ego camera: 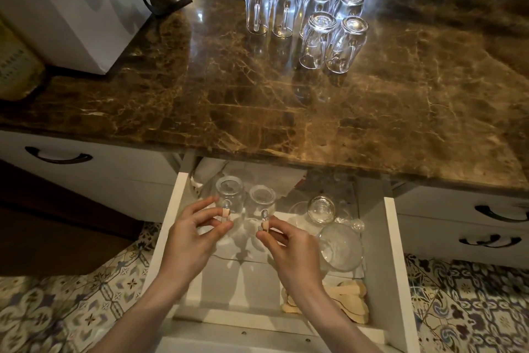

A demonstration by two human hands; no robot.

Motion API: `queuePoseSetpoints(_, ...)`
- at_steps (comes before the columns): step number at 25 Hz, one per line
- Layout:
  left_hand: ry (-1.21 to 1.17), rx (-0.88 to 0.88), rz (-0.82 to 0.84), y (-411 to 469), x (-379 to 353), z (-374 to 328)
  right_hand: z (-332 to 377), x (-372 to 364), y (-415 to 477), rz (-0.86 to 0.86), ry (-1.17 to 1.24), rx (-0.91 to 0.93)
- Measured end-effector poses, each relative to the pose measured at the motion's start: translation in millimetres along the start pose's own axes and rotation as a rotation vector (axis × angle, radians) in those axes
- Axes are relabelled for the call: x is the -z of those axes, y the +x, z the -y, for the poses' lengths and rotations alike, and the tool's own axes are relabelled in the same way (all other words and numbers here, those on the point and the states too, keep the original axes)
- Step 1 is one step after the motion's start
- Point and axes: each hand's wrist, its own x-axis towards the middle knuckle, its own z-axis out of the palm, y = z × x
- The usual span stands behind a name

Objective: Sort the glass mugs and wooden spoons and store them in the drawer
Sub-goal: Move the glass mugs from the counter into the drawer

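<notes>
Inside the open drawer (390,241): left hand (186,241) and right hand (292,252) each pinching an upturned glass mug's (230,195) handle — six more mugs (307,18) behind, on the counter.

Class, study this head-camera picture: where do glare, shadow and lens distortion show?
Head view: bright glare washes the marble counter beside the upturned mugs; both hands throw shadows on the drawer floor; wide-angle distortion bows the counter edge.

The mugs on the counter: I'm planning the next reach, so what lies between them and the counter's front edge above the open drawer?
Nothing. In the head view, the marble counter is bare between the six upside-down mugs and its front edge over the drawer.
</notes>
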Motion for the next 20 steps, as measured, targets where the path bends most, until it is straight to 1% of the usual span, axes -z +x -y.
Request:
queuePoseSetpoints(5, 0.02, 0.018, -0.022, 10, -8, 11, -15, -11, 14, 0.004, -0.055, -0.052)
queuePoseSetpoints(10, 0.044, 0.009, 0.022, 19, -21, 17, -24, -13, 23, -0.022, -0.064, -0.126)
queuePoseSetpoints(17, -0.01, 0.047, -0.024, 24, -15, 30, -22, -34, 30, -0.015, -0.07, -0.114)
queuePoseSetpoints(20, -0.023, 0.057, -0.031, 24, -20, 34, -25, -41, 30, -0.023, -0.11, -0.105)
